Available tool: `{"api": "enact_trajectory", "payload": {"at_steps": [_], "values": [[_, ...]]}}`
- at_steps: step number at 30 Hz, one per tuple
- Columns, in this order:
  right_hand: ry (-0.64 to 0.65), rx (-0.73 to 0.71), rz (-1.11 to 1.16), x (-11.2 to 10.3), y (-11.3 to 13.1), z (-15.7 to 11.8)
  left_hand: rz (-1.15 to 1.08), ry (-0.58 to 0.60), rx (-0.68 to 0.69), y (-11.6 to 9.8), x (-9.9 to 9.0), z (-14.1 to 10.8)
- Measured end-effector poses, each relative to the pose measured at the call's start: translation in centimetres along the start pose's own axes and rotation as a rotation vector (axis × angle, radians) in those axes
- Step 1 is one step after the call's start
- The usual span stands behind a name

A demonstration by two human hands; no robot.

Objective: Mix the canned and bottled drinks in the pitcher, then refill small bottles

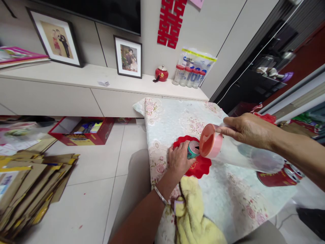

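My left hand (179,156) is wrapped round a green drink can (193,149), its opened top facing up. The can stands on a red scalloped plate (203,168) on the cloth-covered table. My right hand (245,130) grips a clear plastic pitcher (236,154) with a pink-orange lid (210,140). The pitcher is tilted far over, its lid end right beside the can's top. Whether liquid is flowing I cannot tell. A yellow towel (196,213) lies at the table's near edge, below my left wrist.
Red cans (276,176) stand on the table's right side under the pitcher. Behind the table, a white cabinet (114,86) bears picture frames, a red pot (161,73) and several glass jars (189,76). Flattened cardboard (33,183) and a red box (83,135) are on the floor at left.
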State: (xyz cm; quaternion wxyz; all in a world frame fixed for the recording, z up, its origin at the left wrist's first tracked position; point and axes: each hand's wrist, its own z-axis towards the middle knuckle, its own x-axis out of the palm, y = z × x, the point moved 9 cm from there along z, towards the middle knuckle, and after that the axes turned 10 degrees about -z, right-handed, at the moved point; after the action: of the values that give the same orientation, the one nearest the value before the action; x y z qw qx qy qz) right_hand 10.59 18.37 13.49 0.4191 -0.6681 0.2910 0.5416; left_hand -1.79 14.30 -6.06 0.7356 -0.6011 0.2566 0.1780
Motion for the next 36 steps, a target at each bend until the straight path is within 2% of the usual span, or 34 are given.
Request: {"api": "enact_trajectory", "payload": {"at_steps": [5, 11, 22, 36], "values": [[0.001, -0.001, -0.066, -0.1, 0.1, 0.1, 0.003, -0.006, 0.003, -0.1, 0.0, 0.1], [0.068, 0.004, -0.120, 0.7, -0.3, 0.3, 0.011, -0.007, 0.003, -0.1, 0.0, 0.1], [-0.013, -0.001, -0.140, -0.2, 0.4, 0.4, 0.002, -0.016, 0.015, -0.2, -0.3, 0.0], [-0.010, -0.044, -0.058, -0.7, 1.0, 1.3, -0.009, 0.005, -0.010, -0.2, -0.1, 0.1]]}}
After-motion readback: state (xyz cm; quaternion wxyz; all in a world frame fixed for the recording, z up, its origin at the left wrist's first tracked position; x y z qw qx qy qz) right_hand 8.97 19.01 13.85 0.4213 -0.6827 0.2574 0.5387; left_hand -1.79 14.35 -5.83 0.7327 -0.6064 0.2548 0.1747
